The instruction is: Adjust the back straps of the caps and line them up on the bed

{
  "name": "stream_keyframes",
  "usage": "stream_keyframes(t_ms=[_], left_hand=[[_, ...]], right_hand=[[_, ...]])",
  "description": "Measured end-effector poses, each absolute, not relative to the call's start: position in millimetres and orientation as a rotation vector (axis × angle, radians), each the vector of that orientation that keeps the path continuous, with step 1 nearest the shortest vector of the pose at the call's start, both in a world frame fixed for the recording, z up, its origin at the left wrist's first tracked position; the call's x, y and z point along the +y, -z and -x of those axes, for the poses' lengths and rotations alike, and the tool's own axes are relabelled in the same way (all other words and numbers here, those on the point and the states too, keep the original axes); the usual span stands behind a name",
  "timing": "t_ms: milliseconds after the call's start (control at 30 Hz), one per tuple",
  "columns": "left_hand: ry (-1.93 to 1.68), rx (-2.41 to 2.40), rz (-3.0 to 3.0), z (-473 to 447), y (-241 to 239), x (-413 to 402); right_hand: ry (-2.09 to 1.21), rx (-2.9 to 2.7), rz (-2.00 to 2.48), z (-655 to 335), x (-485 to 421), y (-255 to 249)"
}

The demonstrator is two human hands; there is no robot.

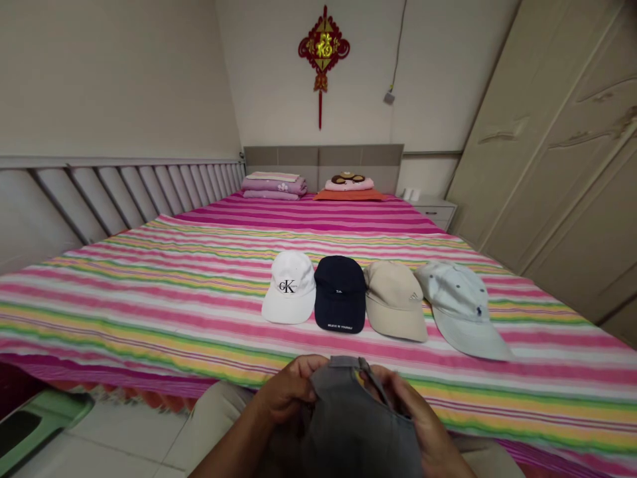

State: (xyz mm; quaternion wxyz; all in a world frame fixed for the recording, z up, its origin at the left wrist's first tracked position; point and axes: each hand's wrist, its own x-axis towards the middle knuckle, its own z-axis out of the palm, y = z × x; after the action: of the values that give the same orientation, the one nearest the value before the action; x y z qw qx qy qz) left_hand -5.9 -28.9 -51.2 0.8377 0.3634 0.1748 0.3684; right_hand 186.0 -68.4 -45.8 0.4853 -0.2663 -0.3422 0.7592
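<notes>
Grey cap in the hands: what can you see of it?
The grey cap looks like soft, plain cloth, a bit crumpled. A small strap end sticks up at its top edge. The left hand and right hand grip its sides, holding it low before the striped bed, apart from the row of caps there.

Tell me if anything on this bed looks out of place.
The pale blue cap at the right end of the row sits askew, its brim angled off to the right, while the white cap, navy cap and beige cap face the camera nearly squarely. Nothing looks spilled or damaged.
</notes>
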Motion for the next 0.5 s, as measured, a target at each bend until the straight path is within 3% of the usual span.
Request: stream_keyframes(t_ms=[500], left_hand=[[-0.642, 0.373, -0.795, -7, 41, -31]], right_hand=[[-1.646, -1.057, 0.85, -177, -75, 36]])
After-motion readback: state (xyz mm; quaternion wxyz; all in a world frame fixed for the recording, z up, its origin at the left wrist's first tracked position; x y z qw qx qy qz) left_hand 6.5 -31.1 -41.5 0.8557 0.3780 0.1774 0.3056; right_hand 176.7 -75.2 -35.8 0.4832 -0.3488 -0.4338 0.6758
